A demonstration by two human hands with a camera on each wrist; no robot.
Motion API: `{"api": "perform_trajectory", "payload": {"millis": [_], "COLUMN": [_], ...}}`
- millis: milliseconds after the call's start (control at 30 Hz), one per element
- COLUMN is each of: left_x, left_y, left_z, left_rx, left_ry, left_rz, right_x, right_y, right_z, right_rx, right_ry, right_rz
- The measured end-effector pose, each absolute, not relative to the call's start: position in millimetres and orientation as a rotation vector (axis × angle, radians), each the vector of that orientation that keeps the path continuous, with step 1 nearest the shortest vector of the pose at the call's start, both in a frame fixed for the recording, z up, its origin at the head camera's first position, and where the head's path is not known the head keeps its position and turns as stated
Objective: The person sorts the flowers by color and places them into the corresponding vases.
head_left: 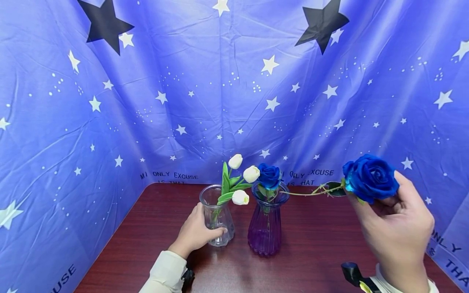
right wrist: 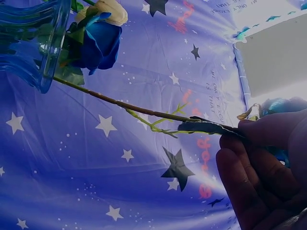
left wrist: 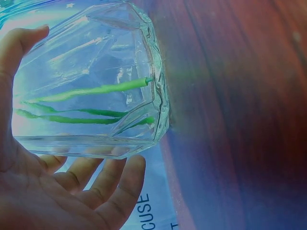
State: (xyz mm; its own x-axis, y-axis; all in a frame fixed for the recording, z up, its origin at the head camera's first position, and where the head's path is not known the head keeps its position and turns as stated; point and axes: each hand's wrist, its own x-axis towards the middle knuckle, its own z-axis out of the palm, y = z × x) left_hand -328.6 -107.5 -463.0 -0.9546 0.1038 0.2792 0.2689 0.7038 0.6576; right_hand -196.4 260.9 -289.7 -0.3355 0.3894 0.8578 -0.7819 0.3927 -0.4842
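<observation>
A clear glass vase (head_left: 219, 221) stands on the table with white tulips (head_left: 251, 174) in it; their green stems (left wrist: 91, 91) show through the glass. My left hand (head_left: 198, 230) holds this vase from the left, thumb across its front. To its right is a purple ribbed vase (head_left: 264, 232) with a blue rose (head_left: 269, 177) in its mouth. My right hand (head_left: 399, 215) pinches a second blue rose (head_left: 373, 179) by the stem just below the bloom. That rose's long stem (right wrist: 139, 111) slants across to the purple vase's rim, its far end hidden there.
Both vases stand on a dark red wooden table (head_left: 311, 240). A blue star-patterned cloth (head_left: 220, 101) hangs behind and along both sides of the table. A black device (head_left: 350, 273) is at the right wrist.
</observation>
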Motion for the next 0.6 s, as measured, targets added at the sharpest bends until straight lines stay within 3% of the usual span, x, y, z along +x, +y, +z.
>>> {"api": "perform_trajectory", "payload": {"millis": [600], "left_x": [-327.7], "left_y": [-107.0], "left_z": [-463.2], "left_rx": [-0.314], "left_ry": [-2.676], "left_rz": [-1.095], "right_x": [-201.8], "right_y": [261.2], "right_z": [-296.8], "right_rx": [0.35], "right_ry": [-1.553], "right_rz": [1.183]}}
